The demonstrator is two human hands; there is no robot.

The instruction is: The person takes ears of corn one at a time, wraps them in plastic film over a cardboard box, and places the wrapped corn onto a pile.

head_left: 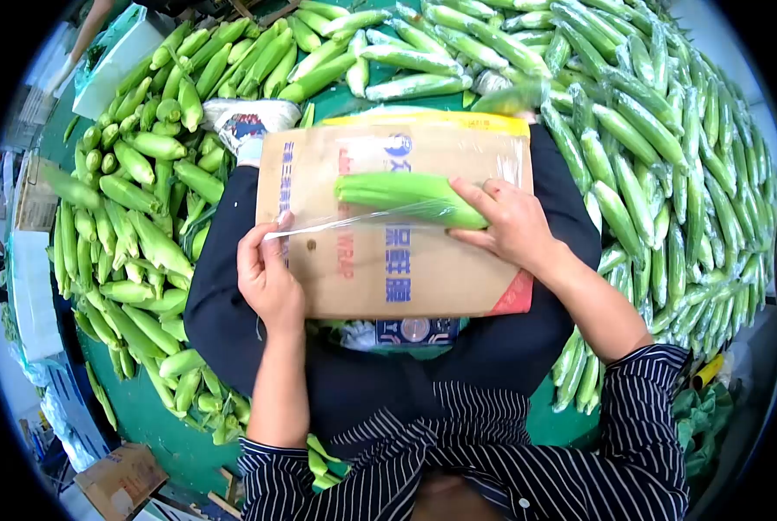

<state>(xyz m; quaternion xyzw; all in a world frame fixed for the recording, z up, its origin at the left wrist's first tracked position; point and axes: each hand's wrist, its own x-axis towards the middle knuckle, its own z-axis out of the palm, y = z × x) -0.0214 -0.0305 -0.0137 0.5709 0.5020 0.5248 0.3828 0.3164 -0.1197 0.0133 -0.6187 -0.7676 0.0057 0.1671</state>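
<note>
The left hand [271, 276] pinches clear, shiny film [367, 217]; the right grips one smooth green corn cob [410, 196] (husk on).

This looks like a produce packing area, perhaps at a market or warehouse. Husked-green corn ears [154, 247] lie heaped on the green floor [167, 438] at left, film-wrapped ears [636, 130] at right, with a foam box [119, 65] at far left and a cardboard carton [121, 479] at near left.
</note>
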